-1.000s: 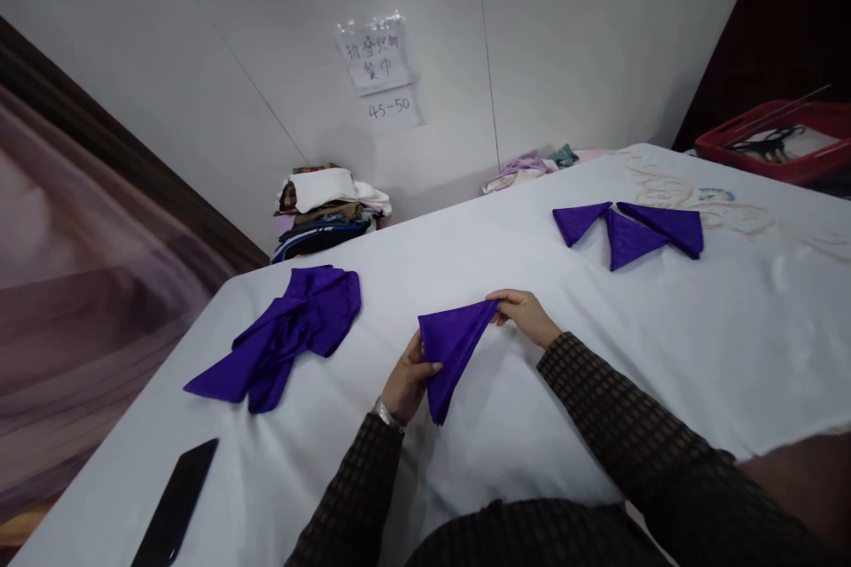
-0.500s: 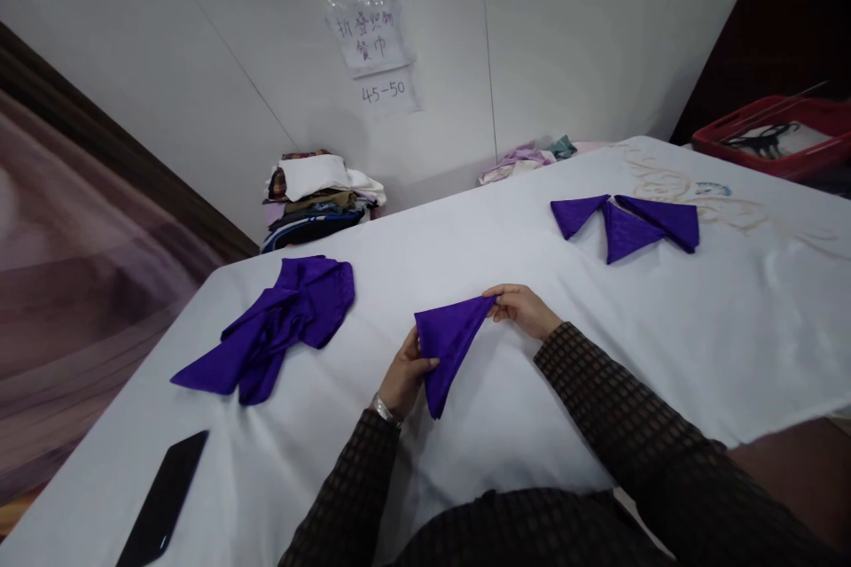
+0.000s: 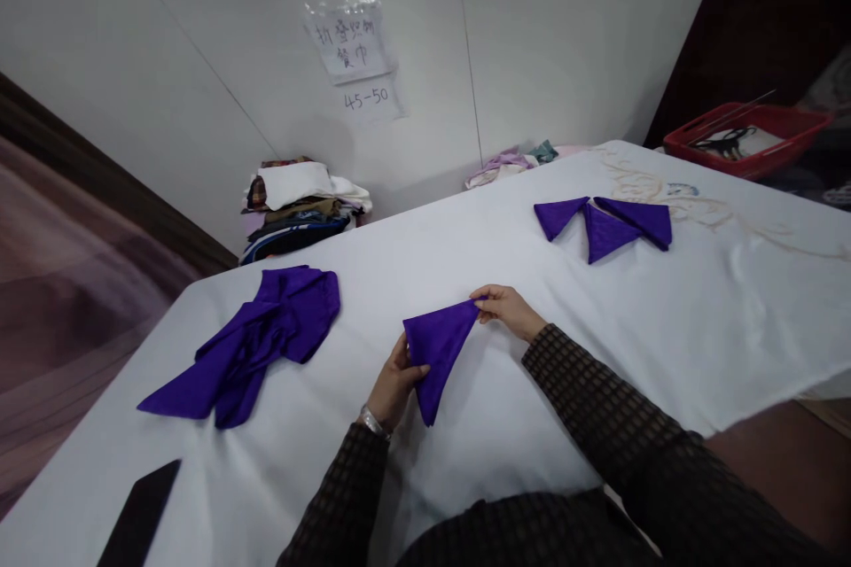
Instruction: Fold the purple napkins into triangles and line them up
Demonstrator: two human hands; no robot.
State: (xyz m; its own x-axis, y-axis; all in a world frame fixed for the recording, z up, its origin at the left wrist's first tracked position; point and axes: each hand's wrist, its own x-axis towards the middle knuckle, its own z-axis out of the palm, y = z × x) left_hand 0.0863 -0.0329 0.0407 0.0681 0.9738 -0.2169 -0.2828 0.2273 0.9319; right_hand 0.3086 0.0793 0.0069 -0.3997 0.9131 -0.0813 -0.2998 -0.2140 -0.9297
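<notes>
A purple cloth napkin, folded into a triangle, is held between my two hands over the white-covered table. My left hand grips its left edge, thumb lying on the front face. At the upper right corner, the fingertips of my right hand pinch the cloth. Several more purple napkins lie crumpled in a loose heap to the left. Farther right on the table are three purple triangles of folded napkin, close beside one another.
A black flat object lies at the front left. Behind the table's far edge are a stack of folded clothes and some pastel cloths. A red basket stands at the far right. A handwritten paper sign hangs on the wall.
My view has turned slightly to the right, so the table's contents appear shifted left. Both hands keep the same hold on the folded napkin.
</notes>
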